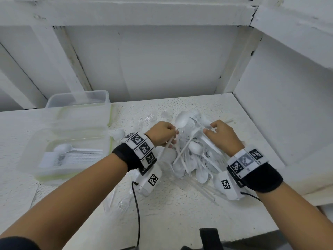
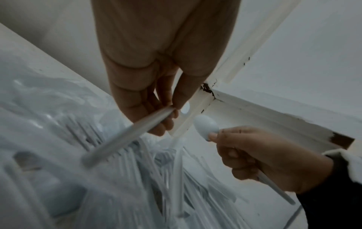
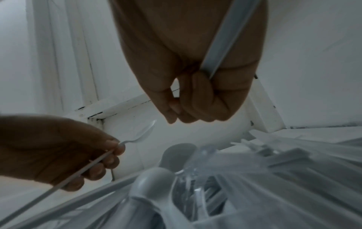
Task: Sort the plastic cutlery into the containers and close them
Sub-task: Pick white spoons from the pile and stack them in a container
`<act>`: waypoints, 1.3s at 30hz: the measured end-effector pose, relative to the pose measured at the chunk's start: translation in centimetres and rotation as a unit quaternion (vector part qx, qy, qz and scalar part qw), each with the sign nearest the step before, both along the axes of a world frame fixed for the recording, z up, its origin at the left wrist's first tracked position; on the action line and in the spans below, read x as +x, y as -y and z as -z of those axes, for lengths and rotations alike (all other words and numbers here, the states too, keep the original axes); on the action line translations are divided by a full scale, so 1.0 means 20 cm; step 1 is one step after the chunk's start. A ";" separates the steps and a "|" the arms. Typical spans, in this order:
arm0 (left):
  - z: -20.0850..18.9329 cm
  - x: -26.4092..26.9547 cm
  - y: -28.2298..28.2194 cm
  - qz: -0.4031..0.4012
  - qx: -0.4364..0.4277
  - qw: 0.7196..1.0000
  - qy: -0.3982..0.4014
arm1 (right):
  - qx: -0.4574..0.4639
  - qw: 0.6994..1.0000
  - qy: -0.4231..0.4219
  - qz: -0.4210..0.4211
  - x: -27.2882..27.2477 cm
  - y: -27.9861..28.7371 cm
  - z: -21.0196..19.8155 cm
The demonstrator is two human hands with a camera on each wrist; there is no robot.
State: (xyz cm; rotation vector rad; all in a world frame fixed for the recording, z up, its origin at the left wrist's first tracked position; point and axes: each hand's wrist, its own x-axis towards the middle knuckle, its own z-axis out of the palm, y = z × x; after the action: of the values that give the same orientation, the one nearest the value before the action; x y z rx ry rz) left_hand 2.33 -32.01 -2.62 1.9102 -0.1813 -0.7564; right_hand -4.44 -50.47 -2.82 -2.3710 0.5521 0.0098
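A pile of white and clear plastic cutlery (image 1: 194,157) lies on the white speckled table (image 1: 180,210). Over its far side, my left hand (image 1: 173,132) pinches the handle of a white spoon (image 1: 181,121) with its bowl pointing up. The left wrist view shows that handle (image 2: 127,136) between thumb and fingers. My right hand (image 1: 210,129) is curled round another white spoon (image 2: 205,127), bowl sticking out past the thumb; its handle (image 3: 221,46) runs across the palm. A clear container (image 1: 72,159) at the left holds a stacked row of white spoons (image 1: 75,156).
A second clear container (image 1: 79,100) stands behind the first, against the white wall. Loose clear forks (image 1: 124,204) lie near the table's front. A black cable (image 1: 137,213) trails from my left wrist. A white ledge (image 1: 270,123) borders the table on the right.
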 end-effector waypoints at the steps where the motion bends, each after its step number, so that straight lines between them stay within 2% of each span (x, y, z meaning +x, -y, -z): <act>1: -0.01 0.00 -0.02 -0.022 -0.011 1.000 -0.007 | -0.036 0.999 -0.009 -0.010 0.01 -0.02 0.00; 4: -0.01 0.00 -0.08 -0.053 0.001 0.998 0.020 | -0.125 0.989 -0.065 -0.047 0.04 -0.11 0.01; 9: 0.01 -0.02 -0.11 -0.043 0.022 0.998 0.033 | -0.175 0.975 -0.098 -0.095 0.08 -0.22 0.02; 14: 0.03 -0.03 -0.11 -0.017 0.053 0.996 0.072 | -0.110 0.987 -0.091 -0.078 0.11 -0.21 0.05; 19: 0.03 -0.04 -0.04 0.004 0.063 0.992 0.106 | 0.026 0.999 -0.013 -0.015 0.10 -0.15 0.02; 23: 0.04 -0.06 0.07 0.030 0.051 0.993 0.098 | 0.128 0.992 0.021 -0.010 0.06 -0.11 -0.01; 27: 0.06 -0.05 0.14 0.030 0.043 0.996 0.073 | 0.247 0.968 0.033 0.008 0.00 -0.08 -0.02; 31: 0.09 -0.06 0.18 0.060 0.062 0.994 0.066 | 0.244 0.968 0.050 0.014 -0.05 -0.06 -0.01; 35: 0.09 -0.07 0.22 0.131 0.156 0.973 0.110 | 0.227 0.970 0.061 0.056 -0.07 -0.05 -0.01; 39: 0.08 -0.09 0.25 0.140 0.190 0.961 0.144 | 0.214 0.974 0.056 0.054 -0.11 -0.06 -0.01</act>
State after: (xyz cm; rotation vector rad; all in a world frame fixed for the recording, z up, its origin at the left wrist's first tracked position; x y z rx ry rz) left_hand 0.60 -36.92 -4.30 2.3934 -0.5275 -0.7322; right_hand -6.59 -49.35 -2.55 -1.9075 0.5609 -0.0501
